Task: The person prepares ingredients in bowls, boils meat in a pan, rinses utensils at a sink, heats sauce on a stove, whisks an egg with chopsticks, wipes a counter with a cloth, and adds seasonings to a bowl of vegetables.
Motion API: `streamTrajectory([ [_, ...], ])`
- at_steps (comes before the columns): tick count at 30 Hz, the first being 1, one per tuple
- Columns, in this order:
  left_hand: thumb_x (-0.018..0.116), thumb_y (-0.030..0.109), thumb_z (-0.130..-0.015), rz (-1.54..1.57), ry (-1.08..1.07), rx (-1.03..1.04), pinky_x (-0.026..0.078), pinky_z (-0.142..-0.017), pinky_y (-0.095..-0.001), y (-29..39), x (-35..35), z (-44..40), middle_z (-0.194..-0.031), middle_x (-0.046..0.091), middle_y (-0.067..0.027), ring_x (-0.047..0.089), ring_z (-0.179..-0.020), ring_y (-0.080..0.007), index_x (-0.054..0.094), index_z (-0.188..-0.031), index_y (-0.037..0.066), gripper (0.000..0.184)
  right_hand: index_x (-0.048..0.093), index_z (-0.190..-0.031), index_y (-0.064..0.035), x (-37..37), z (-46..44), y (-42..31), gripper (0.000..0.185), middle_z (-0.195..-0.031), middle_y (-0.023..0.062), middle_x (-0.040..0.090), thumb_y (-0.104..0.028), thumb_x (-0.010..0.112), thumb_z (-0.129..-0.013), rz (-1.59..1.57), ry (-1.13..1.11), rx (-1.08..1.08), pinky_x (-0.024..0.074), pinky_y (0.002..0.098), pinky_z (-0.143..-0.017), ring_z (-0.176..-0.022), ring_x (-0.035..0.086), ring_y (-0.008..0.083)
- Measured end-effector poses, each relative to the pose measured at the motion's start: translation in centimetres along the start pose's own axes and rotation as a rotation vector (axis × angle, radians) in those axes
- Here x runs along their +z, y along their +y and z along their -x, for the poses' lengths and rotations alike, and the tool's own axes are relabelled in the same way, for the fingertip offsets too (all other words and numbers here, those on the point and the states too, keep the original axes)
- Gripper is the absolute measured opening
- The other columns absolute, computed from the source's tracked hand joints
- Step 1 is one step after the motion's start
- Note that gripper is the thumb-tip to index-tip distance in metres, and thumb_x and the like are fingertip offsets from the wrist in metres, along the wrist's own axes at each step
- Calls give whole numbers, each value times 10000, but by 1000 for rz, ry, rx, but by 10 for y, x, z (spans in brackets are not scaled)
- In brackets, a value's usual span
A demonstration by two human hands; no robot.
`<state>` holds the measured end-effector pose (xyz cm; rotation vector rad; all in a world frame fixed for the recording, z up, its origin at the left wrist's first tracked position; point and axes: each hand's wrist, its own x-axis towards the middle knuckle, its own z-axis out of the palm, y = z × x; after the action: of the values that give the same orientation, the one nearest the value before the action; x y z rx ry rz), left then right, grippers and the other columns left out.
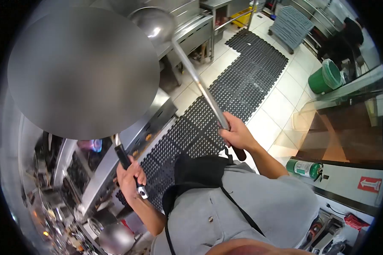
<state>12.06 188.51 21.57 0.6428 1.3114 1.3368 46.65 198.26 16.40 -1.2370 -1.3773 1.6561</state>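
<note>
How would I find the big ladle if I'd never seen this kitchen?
Start with the black floor mat running up the middle. Above it, the right hand grips the ladle, which slants up and left. Look for its shiny round bowl and long silver shaft; the handle in the left hand is mostly black.

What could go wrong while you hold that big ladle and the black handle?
The long ladle could swing and bump something, since the right hand holds it near one end. The left hand might slip on the black handle; what's at its far end is blurred. The bluish glow by the stove might be a flame, so it could burn someone.
</note>
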Motion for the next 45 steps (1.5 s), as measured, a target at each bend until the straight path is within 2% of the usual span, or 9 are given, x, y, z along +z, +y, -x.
streamTrajectory([
  [10,630,82,-859,-129,-493,-302,358,-343,-263,-27,287,-325,-576,427,6,413,-389,-93,474,-918,52,170,475,-984,-3,-232,-103,6,168,-576,7,464,7,516,-821,-193,640,43,386,259,-333,-370,449,100],
  [20,623,58,-816,-253,-820,-334,407,-379,-277,-27,632,-674,-563,481,0,471,-421,-102,494,-706,78,170,461,-986,-18,-423,-202,-20,190,-566,40,488,0,515,-805,-340,1038,250,412,278,-331,-376,466,123],
  [25,640,70,-811,-457,-674,-214,418,-379,-270,-1,792,-809,-563,502,-6,480,-427,-94,515,-694,70,172,464,-966,-39,-553,-290,-4,172,-549,28,484,-7,525,-808,-409,1095,230,413,277,-334,-383,473,125],
  [32,631,64,-771,-995,-528,19,475,-437,-358,5,945,-1016,-594,589,-109,553,-445,-188,582,-665,-33,151,505,-956,0,-777,-420,-79,159,-564,20,497,-14,510,-797,-119,981,206,401,266,-351,-388,462,111],
  [36,567,87,-810,-1740,-231,173,548,-692,-414,14,1007,-1064,-944,700,-210,709,-808,-312,679,-940,-49,219,525,-987,17,-871,-503,-124,203,-571,10,501,-27,530,-789,-37,897,180,401,276,-394,-420,466,109],
  [37,547,107,-833,-1791,-142,404,532,-830,-430,2,1006,-1079,-1113,668,-204,660,-1016,-353,671,-1056,0,277,541,-1005,16,-892,-527,-124,229,-571,16,502,-35,542,-782,96,876,141,402,288,-422,-446,473,114],
  [40,560,131,-838,-1839,-149,299,503,-908,-448,-11,1013,-1140,-1191,623,-233,616,-1108,-357,642,-1129,-3,330,583,-1044,-10,-950,-606,-133,288,-577,63,504,-70,583,-762,348,792,109,407,327,-483,-511,509,150],
  [43,557,134,-834,-1769,-160,203,499,-912,-458,-20,1023,-1169,-1134,640,-250,620,-1100,-361,651,-1085,-19,308,576,-975,3,-995,-700,-170,214,-594,51,532,-64,566,-772,239,543,136,426,303,-473,-498,526,140],
  [45,623,66,-800,-1340,-307,-76,457,-414,-378,-30,1027,-1195,-700,630,-188,610,-488,-241,584,-976,-101,246,569,-915,4,-1029,-779,-186,141,-611,34,549,-48,553,-785,30,264,138,442,276,-457,-495,536,117],
])
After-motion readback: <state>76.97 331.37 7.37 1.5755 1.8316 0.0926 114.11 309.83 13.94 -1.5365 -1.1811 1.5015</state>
